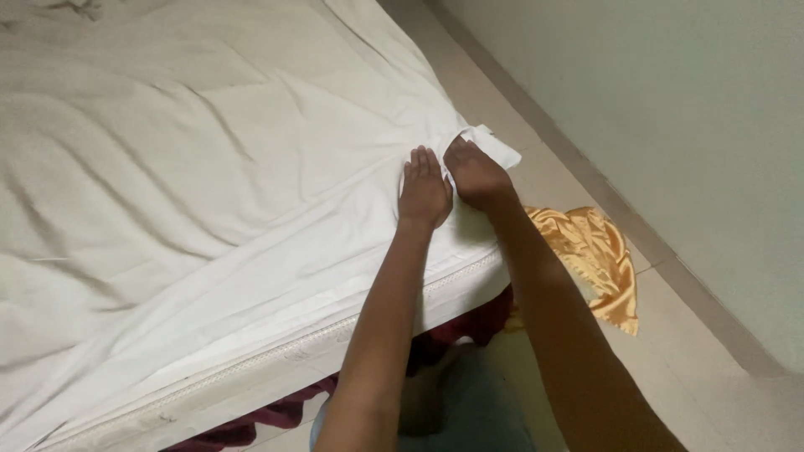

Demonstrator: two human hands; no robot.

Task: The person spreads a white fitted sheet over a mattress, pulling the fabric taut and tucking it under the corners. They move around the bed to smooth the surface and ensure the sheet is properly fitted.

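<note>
A white sheet (209,167) lies wrinkled over a mattress (276,356) that fills the left of the view. My left hand (424,188) rests flat on the sheet near the mattress corner, fingers together and pointing away from me. Right beside it, my right hand (476,174) is closed on the sheet's corner flap (494,144), which sticks out past the mattress edge. The two hands touch each other at the thumbs.
A shiny orange-gold cloth (599,259) lies crumpled on the tiled floor (703,351) beside the bed. Dark red fabric (276,414) hangs below the mattress edge. A pale wall (670,100) runs along the right, leaving a narrow strip of floor.
</note>
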